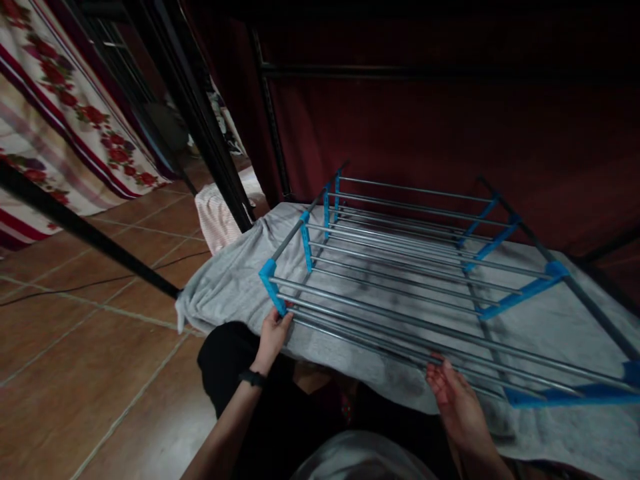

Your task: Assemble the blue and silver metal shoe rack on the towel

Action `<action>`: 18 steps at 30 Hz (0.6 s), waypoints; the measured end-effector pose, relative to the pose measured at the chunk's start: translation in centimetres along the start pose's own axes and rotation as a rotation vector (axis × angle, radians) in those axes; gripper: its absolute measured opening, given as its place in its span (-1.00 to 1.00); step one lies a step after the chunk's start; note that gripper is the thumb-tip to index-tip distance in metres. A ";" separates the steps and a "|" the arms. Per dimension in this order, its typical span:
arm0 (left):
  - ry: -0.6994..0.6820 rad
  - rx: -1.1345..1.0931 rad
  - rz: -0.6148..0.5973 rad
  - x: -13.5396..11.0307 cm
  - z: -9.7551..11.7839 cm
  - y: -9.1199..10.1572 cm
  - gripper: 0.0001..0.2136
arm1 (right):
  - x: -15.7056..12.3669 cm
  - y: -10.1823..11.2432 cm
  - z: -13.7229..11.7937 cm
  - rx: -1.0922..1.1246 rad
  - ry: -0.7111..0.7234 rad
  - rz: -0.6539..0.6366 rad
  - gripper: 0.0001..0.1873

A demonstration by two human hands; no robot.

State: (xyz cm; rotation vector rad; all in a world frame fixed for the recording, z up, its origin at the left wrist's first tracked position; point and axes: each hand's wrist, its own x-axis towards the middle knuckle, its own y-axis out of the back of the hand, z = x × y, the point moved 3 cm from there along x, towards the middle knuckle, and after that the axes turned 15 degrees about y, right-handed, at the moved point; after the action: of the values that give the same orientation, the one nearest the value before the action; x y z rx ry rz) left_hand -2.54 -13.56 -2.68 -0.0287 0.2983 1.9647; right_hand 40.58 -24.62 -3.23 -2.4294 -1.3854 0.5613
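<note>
A shoe rack of grey metal tubes with blue plastic brackets lies on a grey bed cover in front of me. My left hand, with a dark band on its wrist, is closed on the near left corner, by a blue bracket. Farther right, my right hand has its fingers curled at the near lower tubes, thumb and fingertips against a tube. Part of its grip is hidden. Another long blue bracket joins tube ends at the near right.
A dark red curtain hangs behind the bed. Black metal bed posts stand at the left, with a floral curtain beyond. A cable crosses the tiled floor. A pinkish striped cloth hangs near the post.
</note>
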 end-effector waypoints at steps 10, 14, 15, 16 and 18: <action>-0.064 -0.058 0.058 0.1 0.9 -0.6 -0.60 | 0.1 0.2 0.3 0.006 -0.009 0.023 -0.63; -0.061 -0.057 0.084 0.4 0.9 -0.6 -0.67 | 0.2 -0.1 0.5 0.023 -0.010 0.027 -0.63; -0.061 -0.064 0.088 0.6 0.9 -0.5 -0.68 | 0.2 -0.3 0.6 0.022 -0.007 0.028 -0.64; -0.059 -0.070 0.086 0.7 0.9 -0.4 -0.69 | 0.1 -0.5 0.7 0.020 -0.004 0.035 -0.64; -0.046 -0.078 0.070 0.8 0.9 -0.1 -0.69 | -0.2 -0.9 0.6 0.039 0.006 0.066 -0.67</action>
State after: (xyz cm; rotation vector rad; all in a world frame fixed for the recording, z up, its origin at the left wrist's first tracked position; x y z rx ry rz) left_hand -2.65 -12.57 -1.91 -0.0240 0.1949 2.0424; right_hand 39.49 -24.27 -3.34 -2.4514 -1.2845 0.5905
